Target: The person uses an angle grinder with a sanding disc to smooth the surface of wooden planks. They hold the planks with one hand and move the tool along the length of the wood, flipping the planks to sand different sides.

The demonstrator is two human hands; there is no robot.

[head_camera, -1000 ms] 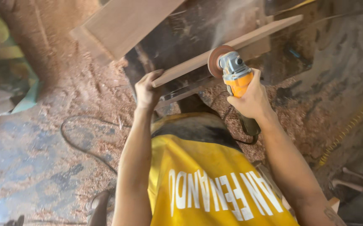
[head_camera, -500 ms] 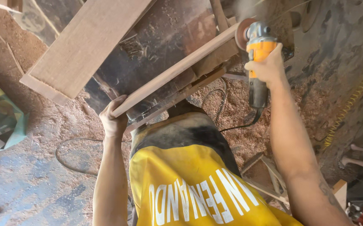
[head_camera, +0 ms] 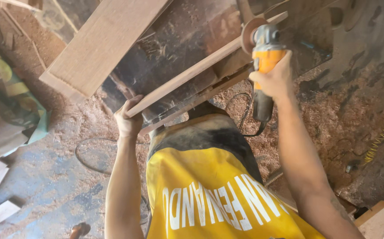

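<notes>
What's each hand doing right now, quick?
Left hand: closed on the near end of the long wooden strip.
Right hand: closed around the orange angle grinder, disc at the strip.

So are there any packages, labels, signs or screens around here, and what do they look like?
No packages, signs or screens show.
Shirt lettering: large white block letters across the yellow shirt at the bottom middle, seen upside down.
Grinder: orange and grey body in the right hand, upper right; no label can be made out.
</notes>
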